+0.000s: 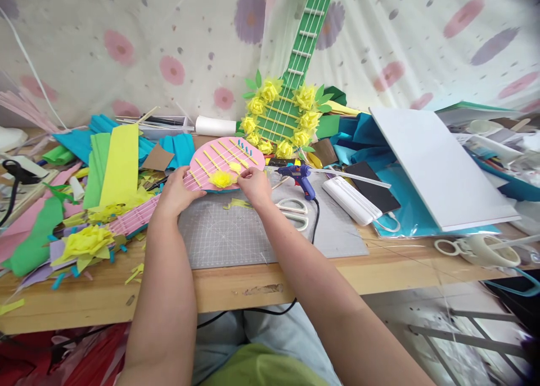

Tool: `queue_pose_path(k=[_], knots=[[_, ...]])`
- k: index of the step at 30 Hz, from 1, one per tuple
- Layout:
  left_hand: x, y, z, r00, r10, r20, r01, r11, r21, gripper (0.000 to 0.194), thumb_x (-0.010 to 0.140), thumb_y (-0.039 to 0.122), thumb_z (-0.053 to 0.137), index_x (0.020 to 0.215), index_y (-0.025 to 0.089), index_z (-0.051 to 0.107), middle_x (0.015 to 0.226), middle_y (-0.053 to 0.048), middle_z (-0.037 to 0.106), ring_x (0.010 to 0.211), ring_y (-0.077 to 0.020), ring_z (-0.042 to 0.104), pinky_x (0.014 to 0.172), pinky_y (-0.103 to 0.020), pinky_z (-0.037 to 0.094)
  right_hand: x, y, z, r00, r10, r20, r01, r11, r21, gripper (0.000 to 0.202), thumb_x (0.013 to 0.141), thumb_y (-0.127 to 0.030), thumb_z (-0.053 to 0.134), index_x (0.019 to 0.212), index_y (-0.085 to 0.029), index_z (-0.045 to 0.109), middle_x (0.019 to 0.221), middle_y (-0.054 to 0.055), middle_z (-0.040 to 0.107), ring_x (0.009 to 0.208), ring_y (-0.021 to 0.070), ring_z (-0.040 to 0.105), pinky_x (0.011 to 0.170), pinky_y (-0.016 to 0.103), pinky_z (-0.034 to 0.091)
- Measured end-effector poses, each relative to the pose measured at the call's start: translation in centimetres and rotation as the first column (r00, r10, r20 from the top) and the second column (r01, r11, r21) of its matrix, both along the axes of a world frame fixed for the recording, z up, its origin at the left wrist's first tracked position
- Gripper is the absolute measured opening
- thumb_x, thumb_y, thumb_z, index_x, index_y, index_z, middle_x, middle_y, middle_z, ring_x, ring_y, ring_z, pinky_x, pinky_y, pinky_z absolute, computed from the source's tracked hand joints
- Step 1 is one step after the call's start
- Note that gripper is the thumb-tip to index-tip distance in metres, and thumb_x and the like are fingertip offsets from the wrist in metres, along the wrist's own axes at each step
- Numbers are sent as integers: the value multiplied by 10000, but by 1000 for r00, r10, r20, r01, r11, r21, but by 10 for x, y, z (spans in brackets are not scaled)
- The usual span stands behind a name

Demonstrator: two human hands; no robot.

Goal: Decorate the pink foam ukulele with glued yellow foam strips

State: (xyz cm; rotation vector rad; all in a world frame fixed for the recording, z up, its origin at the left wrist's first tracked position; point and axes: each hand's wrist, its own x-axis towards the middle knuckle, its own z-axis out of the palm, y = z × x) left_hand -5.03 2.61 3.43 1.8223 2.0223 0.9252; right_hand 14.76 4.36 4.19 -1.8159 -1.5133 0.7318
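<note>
A pink paper guitar (202,164) lies over the back of the grey cutting mat (228,234), its neck pointing to the lower left. Yellow strips and white strings cross its round body. My left hand (175,192) grips the guitar where body and neck meet, thumb along the near edge. On the body sit a yellow paper flower (221,178) and a smaller yellow piece (235,166). My right hand (255,186) is at the body's near right edge, its fingers pinched together beside the flower. What is between those fingertips is hidden.
A blue glue gun (299,178) and white-handled scissors (293,209) lie right of my right hand. Behind stands a green paper guitar (280,116) ringed with yellow flowers. Paper scraps (101,166) crowd the left; a white board (439,166) and tape roll (491,250) are at right.
</note>
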Motion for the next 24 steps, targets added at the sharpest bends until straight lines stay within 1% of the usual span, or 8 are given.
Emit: queue_pose_path(k=[3, 6, 10, 14, 17, 20, 24], knots=[[1, -1, 1, 1000, 25, 1, -25, 1000, -16, 824, 516, 300, 775, 1262, 155, 455, 1252, -148, 535, 1119, -280, 532, 939, -398, 418, -3, 1, -1, 1000, 16, -5, -16, 1000, -12, 86, 652, -254, 540, 729, -243, 575, 863, 24, 678, 808, 213, 618, 673, 331, 478], [1, 0, 1, 999, 38, 13, -38, 999, -12, 809, 507, 300, 773, 1245, 174, 467, 1243, -133, 542, 1115, -277, 535, 942, -398, 414, -7, 2, 0, 1000, 21, -4, -21, 999, -29, 93, 653, -248, 535, 736, -247, 577, 855, 19, 676, 810, 222, 619, 688, 347, 478], [0, 2, -1, 997, 29, 75, -30, 1000, 5, 812, 484, 292, 774, 1231, 188, 473, 1254, -124, 537, 1118, -273, 535, 942, -395, 414, -11, 4, -1, 999, 25, -22, -26, 998, -49, 101, 642, -237, 540, 732, -246, 584, 816, 22, 676, 823, 230, 620, 709, 355, 475], [-4, 4, -4, 995, 19, 99, -21, 999, 25, 806, 478, 315, 769, 1220, 178, 486, 1248, -129, 540, 1122, -274, 532, 935, -388, 420, -11, 5, -2, 988, 62, -140, -74, 994, -82, 92, 641, -266, 551, 725, -238, 575, 693, 3, 660, 790, 210, 626, 706, 325, 473], [-6, 5, -6, 996, 14, 91, -18, 999, 36, 792, 488, 344, 764, 1214, 177, 495, 1238, -127, 544, 1121, -272, 533, 936, -387, 422, -8, 7, -4, 961, 91, -260, -116, 990, -84, 103, 691, -306, 518, 736, -222, 558, 599, -5, 641, 710, 189, 629, 687, 306, 471], [-6, 5, -7, 996, 20, 89, -24, 998, 50, 784, 502, 366, 758, 1216, 174, 496, 1232, -129, 542, 1114, -267, 538, 938, -384, 425, -5, 10, -7, 935, 92, -343, -126, 989, -76, 155, 753, -338, 445, 764, -215, 539, 604, 2, 653, 631, 175, 622, 664, 300, 467], [-6, 5, -8, 994, 29, 104, -35, 998, 56, 763, 513, 354, 752, 1211, 180, 497, 1231, -125, 538, 1111, -259, 541, 945, -381, 424, -1, 14, -9, 926, 96, -365, -128, 990, -63, 199, 796, -334, 374, 784, -215, 533, 635, 17, 665, 631, 183, 626, 616, 285, 452]])
